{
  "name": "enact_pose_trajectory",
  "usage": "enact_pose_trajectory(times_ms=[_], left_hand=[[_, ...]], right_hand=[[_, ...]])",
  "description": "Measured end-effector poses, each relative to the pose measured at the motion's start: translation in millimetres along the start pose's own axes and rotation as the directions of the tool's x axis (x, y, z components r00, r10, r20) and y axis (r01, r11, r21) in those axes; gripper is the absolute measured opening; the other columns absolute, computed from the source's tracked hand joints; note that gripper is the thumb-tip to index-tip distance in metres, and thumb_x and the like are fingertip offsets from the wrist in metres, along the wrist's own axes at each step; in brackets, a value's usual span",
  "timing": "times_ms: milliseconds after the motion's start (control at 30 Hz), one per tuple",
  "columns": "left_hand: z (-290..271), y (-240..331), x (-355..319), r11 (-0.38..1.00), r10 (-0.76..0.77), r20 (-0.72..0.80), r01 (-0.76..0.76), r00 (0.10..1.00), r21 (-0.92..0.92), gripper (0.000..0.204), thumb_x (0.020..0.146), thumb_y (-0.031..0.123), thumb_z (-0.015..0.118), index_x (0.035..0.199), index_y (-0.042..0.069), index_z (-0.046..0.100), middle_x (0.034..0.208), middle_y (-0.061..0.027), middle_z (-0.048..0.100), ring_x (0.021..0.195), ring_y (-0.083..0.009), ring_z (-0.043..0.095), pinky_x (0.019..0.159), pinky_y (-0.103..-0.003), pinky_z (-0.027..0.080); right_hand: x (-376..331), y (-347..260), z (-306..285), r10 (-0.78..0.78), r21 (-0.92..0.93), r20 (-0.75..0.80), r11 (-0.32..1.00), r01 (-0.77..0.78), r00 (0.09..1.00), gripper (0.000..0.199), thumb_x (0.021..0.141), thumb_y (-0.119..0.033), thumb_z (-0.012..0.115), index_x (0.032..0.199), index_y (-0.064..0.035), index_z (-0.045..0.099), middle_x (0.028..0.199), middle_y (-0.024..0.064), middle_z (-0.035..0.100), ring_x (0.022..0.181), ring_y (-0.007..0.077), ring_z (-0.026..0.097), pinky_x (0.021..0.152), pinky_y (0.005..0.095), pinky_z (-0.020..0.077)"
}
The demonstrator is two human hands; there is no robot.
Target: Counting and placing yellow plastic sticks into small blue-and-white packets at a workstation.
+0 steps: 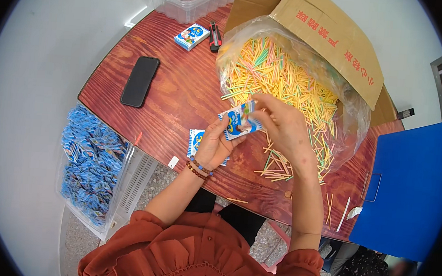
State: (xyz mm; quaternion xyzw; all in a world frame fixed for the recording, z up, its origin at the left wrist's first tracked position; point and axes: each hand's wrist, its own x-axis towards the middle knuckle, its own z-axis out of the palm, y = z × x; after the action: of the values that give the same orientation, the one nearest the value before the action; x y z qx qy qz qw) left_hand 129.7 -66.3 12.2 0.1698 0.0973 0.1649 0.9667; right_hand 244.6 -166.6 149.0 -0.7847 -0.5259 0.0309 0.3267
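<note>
While pinched between both hands at frame centre, above the tabletop (172, 98): small blue-and-white sachet (240, 121), likely light, thin, crinkly. Left hand (214, 143) gripping its lower edge, right hand (283, 124) closed on the top corner. Best held by the edges. Coloured sticks (286, 81) just behind.

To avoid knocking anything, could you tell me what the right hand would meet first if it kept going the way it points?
Likely the small blue-and-white packet that the right hand already pinches with the left hand; depth is uncertain.

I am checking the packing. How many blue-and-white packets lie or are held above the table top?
3: one packet held in both hands, one flat packet partly hidden under the left hand, one far packet beside the cutter.
</note>
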Motion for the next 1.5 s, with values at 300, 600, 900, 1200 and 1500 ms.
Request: enact_pose_trajectory(times_ms=[300,600,900,1200,1500], left_hand=[[12,12,4,0.991,0.082,0.018,-0.08,0.996,-0.111,0.033,0.1,0.028,0.048,0.127,0.008,0.05,0.122,-0.0083,0.06,0.113,-0.0201,0.058,0.097,-0.04,0.048],[-25,53,19,0.506,0.603,-0.072,-0.31,0.794,0.805,0.019,0.093,0.012,0.059,0.109,0.002,0.06,0.108,-0.0055,0.06,0.099,-0.0126,0.057,0.085,-0.028,0.048],[-30,60,36,-0.382,0.417,0.338,-0.174,0.844,0.907,0.023,0.084,0.012,0.064,0.105,0.004,0.065,0.107,-0.0138,0.063,0.098,-0.0311,0.059,0.085,-0.036,0.046],[-28,81,-12,0.182,0.352,0.03,-0.1,0.936,0.978,0.02,0.089,0.008,0.063,0.107,-0.002,0.064,0.102,-0.0096,0.065,0.092,-0.0157,0.065,0.081,-0.026,0.051],[-22,68,-16,0.297,0.241,0.026,-0.099,0.97,0.95,0.022,0.088,0.005,0.064,0.109,-0.001,0.063,0.096,-0.0076,0.068,0.087,-0.0129,0.064,0.078,-0.026,0.052]], right_hand=[[-14,-3,36,0.055,0.046,-0.09,0.998,-0.051,0.994,0.017,0.088,-0.017,0.064,0.086,0.0,0.066,0.074,0.0064,0.064,0.062,0.0112,0.057,0.056,0.0284,0.0441],[44,81,107,0.39,0.373,0.157,0.827,-0.42,0.907,0.018,0.088,-0.016,0.06,0.088,0.0012,0.066,0.07,0.012,0.065,0.062,0.0195,0.062,0.059,0.0331,0.0475],[-19,45,90,0.228,0.055,0.247,0.967,-0.249,0.942,0.037,0.08,-0.026,0.07,0.11,-0.0059,0.062,0.086,0.0129,0.064,0.085,0.0313,0.063,0.074,0.0404,0.0488],[-40,45,115,0.217,0.113,0.18,0.964,-0.239,0.959,0.022,0.078,-0.028,0.07,0.081,-0.0072,0.062,0.083,0.008,0.061,0.083,0.0282,0.061,0.071,0.0417,0.0469],[-48,54,104,0.156,0.489,-0.098,0.867,-0.089,0.983,0.013,0.089,-0.013,0.063,0.097,-0.0047,0.07,0.092,0.0055,0.07,0.08,0.0141,0.065,0.071,0.0269,0.0506]])
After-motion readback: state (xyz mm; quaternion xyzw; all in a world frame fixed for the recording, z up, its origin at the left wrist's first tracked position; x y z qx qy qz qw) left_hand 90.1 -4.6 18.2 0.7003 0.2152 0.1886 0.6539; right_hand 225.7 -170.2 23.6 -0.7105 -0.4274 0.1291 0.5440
